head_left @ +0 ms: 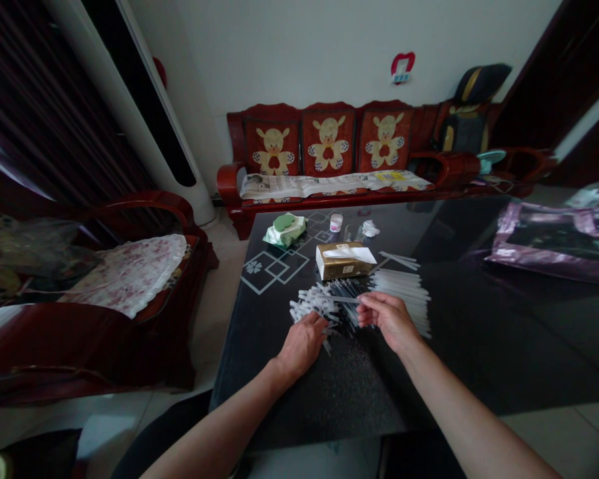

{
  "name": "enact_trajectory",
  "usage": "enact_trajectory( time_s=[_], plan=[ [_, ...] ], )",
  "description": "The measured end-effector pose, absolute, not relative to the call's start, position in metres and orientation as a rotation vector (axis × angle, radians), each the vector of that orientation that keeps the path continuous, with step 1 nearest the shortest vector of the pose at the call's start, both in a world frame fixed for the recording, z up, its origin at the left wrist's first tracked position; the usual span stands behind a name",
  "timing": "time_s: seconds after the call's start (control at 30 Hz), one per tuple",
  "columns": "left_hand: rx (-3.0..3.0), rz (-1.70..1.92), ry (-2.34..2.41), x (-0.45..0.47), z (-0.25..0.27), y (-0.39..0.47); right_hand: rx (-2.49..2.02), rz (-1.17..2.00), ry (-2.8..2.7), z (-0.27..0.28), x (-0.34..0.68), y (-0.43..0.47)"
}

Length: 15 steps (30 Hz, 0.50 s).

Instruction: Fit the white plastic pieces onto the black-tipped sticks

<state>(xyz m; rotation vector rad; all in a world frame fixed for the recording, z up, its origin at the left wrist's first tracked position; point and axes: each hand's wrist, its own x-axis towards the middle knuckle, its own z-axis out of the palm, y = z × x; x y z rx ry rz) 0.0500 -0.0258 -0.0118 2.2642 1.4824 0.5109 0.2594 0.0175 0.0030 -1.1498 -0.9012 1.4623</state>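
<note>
Tubes (408, 299) near box (348, 268) with tissue (350, 254)

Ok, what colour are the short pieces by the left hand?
The short pieces are white, seen in the head view.

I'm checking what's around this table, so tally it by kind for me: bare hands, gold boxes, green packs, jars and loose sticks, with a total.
Hands: 2, left hand and right hand
Gold box: 1
Green pack: 1
Jar: 1
Total: 5, without the sticks, which overlap too much to count
</note>
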Motion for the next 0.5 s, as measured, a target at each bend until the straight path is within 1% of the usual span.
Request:
enact_trajectory(
  time_s=[0.33, 0.4, 0.5],
  plan=[
    [2.355, 0.463, 1.479, 0.054, -0.013, -0.024, -1.132, 1.477, -0.909, 0.003, 0.26, 0.018],
    [2.314, 0.554, 1.485, 0.05, -0.012, -0.023, -1.125, 1.471, -0.901, 0.005, 0.26, 0.017],
    [2.11, 0.801, 1.453, 0.042, -0.01, -0.02, -1.116, 1.452, -0.891, 0.008, 0.263, 0.017]
  ],
)
